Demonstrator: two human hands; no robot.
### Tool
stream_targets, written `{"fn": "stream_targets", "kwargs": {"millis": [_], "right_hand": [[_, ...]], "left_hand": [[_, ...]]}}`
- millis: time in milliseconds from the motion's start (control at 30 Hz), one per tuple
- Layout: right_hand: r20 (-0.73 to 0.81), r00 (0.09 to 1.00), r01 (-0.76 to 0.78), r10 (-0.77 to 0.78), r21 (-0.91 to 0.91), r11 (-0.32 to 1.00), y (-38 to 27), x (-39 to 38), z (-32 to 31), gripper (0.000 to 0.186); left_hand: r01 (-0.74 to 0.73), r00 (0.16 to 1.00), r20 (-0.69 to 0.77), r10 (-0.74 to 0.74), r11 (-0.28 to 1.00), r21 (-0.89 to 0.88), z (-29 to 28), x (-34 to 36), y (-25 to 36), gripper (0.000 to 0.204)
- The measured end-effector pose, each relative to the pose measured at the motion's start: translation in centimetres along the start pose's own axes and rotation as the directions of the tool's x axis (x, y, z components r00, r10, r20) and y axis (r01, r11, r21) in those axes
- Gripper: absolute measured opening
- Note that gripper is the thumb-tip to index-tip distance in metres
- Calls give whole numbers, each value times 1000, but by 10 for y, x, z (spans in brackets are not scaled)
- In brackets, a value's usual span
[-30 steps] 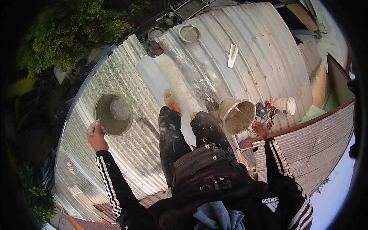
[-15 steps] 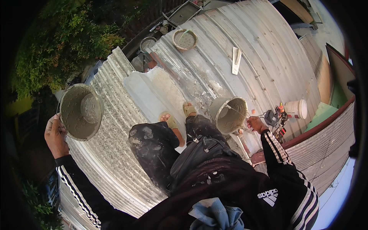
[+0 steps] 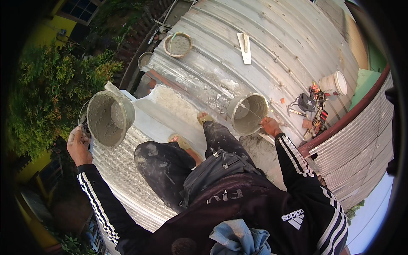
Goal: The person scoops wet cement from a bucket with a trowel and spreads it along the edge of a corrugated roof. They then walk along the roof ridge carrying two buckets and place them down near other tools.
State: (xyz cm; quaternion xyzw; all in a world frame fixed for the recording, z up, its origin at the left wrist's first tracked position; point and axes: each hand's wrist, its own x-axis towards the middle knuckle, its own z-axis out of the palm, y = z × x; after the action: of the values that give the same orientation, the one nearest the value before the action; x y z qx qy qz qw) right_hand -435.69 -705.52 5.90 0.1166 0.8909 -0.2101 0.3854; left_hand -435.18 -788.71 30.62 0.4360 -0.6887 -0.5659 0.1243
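Note:
On the left, my left hand (image 3: 79,146) is closed round the thin wire handle of a cement-smeared bucket (image 3: 121,111), which hangs tilted with its mouth toward me. Grey residue coats its inside, and no pool of mortar shows there. Over on the right, my right hand (image 3: 270,126) grips the handle of a second bucket (image 3: 238,106), also caked with grey cement. Its handle is stretched across the mouth to my fingers. Both my feet, in tan sandals (image 3: 183,143), stand on the roof between the two buckets.
Corrugated metal roofing (image 3: 212,38) spreads ahead. On it are a round tub of wet mortar (image 3: 178,44), a pale trowel-like float (image 3: 244,47), a white bucket (image 3: 333,83) and a cluster of tools (image 3: 316,100). Leafy branches (image 3: 55,80) and the roof's drop lie left.
My left hand and its bucket have shifted right in view. The right bucket now sits slightly higher and further left, with my right hand moved the same way. My view has turned somewhat.

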Motion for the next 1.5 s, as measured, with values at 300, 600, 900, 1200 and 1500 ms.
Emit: {"fn": "stream_targets", "kwargs": {"millis": [300,600,900,1200,1500], "right_hand": [[106,984,-161,141,214,963,-7,-18,-72,26],[153,933,-354,326,221,909,-54,2,-156,22],[-63,939,-294,339,369,882,-21,91,-101,20],[-842,534,-117,77,16,993,-61,52,-79,40],[-893,450,-268,-4,-139,953,-148,71,-131,44]], "left_hand": [[12,986,164,-1,998,-69,59,-6,38,18],[-24,990,141,30,999,-42,156,32,-32,14],[-87,974,202,100,994,-72,310,152,-166,21],[-113,923,297,245,910,-399,347,167,-157,18],[-16,900,306,310,725,-689,346,154,-178,9]]}}
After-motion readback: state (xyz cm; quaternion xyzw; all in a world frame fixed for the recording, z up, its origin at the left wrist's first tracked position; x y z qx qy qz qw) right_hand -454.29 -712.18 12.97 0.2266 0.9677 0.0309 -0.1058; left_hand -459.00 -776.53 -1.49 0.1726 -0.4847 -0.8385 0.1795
